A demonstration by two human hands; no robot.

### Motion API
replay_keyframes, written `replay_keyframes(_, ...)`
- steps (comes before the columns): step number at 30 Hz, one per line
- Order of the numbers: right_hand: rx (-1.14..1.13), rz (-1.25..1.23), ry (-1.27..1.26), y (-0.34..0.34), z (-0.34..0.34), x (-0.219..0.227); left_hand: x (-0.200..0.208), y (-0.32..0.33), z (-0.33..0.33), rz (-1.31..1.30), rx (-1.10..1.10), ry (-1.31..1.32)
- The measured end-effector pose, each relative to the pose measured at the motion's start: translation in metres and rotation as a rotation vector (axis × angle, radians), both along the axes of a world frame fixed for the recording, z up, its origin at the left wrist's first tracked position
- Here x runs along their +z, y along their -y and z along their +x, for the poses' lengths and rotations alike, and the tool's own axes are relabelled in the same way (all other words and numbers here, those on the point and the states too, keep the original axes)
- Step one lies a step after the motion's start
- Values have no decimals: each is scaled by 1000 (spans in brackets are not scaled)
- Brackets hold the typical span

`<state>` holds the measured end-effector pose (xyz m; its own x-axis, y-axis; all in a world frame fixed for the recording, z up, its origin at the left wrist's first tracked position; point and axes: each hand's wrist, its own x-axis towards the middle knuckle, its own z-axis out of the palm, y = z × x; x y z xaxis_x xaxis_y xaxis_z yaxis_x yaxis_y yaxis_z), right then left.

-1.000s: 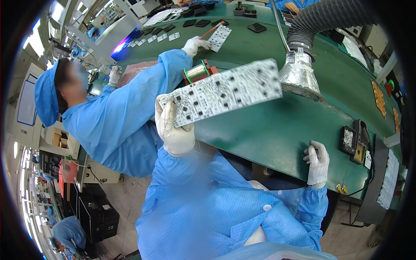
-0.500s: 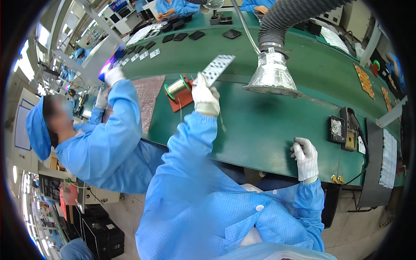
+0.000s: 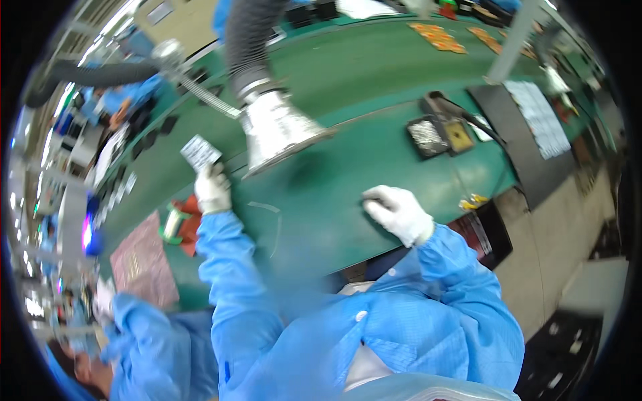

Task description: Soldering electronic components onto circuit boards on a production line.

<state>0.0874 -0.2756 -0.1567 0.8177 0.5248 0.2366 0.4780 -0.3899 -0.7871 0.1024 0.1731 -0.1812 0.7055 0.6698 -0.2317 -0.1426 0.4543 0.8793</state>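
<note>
Currently the left hand (image 3: 212, 190), in a white glove, grasps the near end of a white printed circuit board (image 3: 199, 151) with dark components, its far end pointing away and to the left. The board is over the green bench (image 3: 334, 230), left of a foil-wrapped fume extraction hood (image 3: 275, 130); blur makes it hard to tell whether it touches the surface. The right hand (image 3: 400, 212), also gloved, is empty, its fingers loosely curled near the front edge of the bench.

Just below the left hand, a green-flanged wire spool (image 3: 174, 224) sits at a red stand (image 3: 190, 239), with a pinkish wrapping sheet (image 3: 144, 260) farther left. A thin pale strand (image 3: 279, 230) lies between the two hands. Beyond the right hand are a dark tray (image 3: 427, 137) of silvery bits and, beside it, a holder with a tan pad (image 3: 459, 136). Yellow-handled tools (image 3: 473, 202) lie close to the bench's edge. At lower left shows a co-worker's blue sleeve (image 3: 144, 334).
</note>
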Motion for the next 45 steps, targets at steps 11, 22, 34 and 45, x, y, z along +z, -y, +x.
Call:
replay_keyframes(11, 35, -68, 81, -3, -1, 4, 19, -9, -7, -117, -223, -29)
replay_keyframes(22, 21, -54, 99, -2, -2, 6, -2, -33, 10, -129, 7, 18)
replay_keyframes(34, 32, -38, 131, -3, -1, 0, 21, 41, -20, -60, 112, 124)
replay_keyframes(45, 100, -82, 69, 0, 3, 0, 24, 163, -140, 909, -516, -383)
